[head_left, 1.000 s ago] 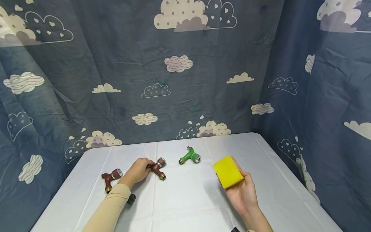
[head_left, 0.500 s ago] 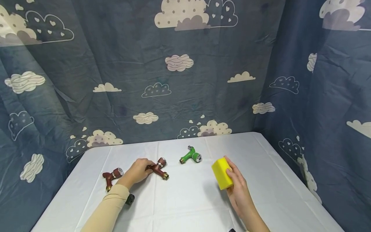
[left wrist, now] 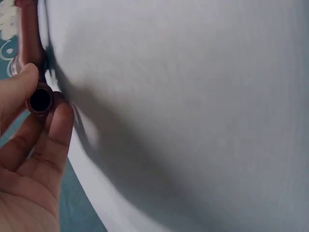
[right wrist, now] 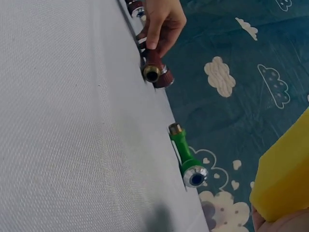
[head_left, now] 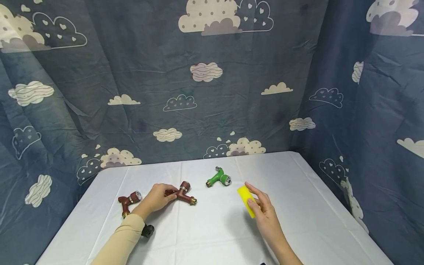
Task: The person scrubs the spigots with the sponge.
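Observation:
My left hand [head_left: 158, 200] holds a brown tap [head_left: 183, 195] low over the white table, thumb and fingers pinching one end. Its ridged knob points away and its brass threaded end [head_left: 193, 201] points right. In the left wrist view the tap's dark round opening [left wrist: 40, 100] shows between thumb and fingertips. My right hand [head_left: 265, 209] grips a yellow sponge [head_left: 246, 200] above the table, thumb on the near face and fingers behind, narrow edge up. Much of the sponge [right wrist: 285, 174] fills the right edge of the right wrist view.
Another brown tap [head_left: 127, 202] lies left of my left forearm, partly hidden at its lower end. A black object [head_left: 148, 230] sits beside the sleeve. Farther back lies a green tap [head_left: 218, 177]. Cloud-patterned curtains [head_left: 212, 121] stand behind the white table [head_left: 212, 235].
The brown tap in my left hand has turned, its brass end swinging to the right. My right hand has rotated the sponge from its broad face to its narrow edge, shifting slightly left.

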Tool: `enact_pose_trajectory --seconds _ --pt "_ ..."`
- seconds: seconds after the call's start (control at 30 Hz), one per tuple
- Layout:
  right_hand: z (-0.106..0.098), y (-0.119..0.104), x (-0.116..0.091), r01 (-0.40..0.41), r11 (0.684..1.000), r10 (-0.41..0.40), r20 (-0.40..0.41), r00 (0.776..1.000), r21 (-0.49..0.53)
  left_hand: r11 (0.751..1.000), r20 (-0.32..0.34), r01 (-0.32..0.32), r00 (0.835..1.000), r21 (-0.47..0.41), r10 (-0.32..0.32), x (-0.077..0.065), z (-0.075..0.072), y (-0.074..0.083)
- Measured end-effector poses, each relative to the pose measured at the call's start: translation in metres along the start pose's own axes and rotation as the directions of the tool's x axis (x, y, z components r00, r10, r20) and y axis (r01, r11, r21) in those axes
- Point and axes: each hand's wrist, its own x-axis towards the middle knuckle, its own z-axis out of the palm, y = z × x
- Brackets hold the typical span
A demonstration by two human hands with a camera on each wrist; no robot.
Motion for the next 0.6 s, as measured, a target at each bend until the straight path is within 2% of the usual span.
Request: enact_pose_trajectory --seconds 0.13,0.23,0.43,0.6 --pt "0.003 0.0 -0.001 0.009 1.0 -0.008 0.004 1.0 -0.025 0.986 -0.025 0.096 0.995 -0.136 -0.1 -0.004 0.0 0.002" --pt "0.003 0.0 -0.001 0.013 1.0 -0.013 0.005 1.0 -0.027 0.957 -0.045 0.144 0.986 -0.25 -0.16 -0.005 0.001 0.003" --pt "0.005 0.001 -0.002 0.032 0.999 -0.032 0.005 0.999 -0.034 0.877 -0.098 0.19 0.961 -0.441 -0.258 -0.01 0.006 0.004" --pt "0.006 0.001 -0.002 0.041 0.998 -0.041 0.004 0.999 -0.047 0.787 -0.101 0.191 0.947 -0.587 -0.306 -0.017 0.009 0.008"
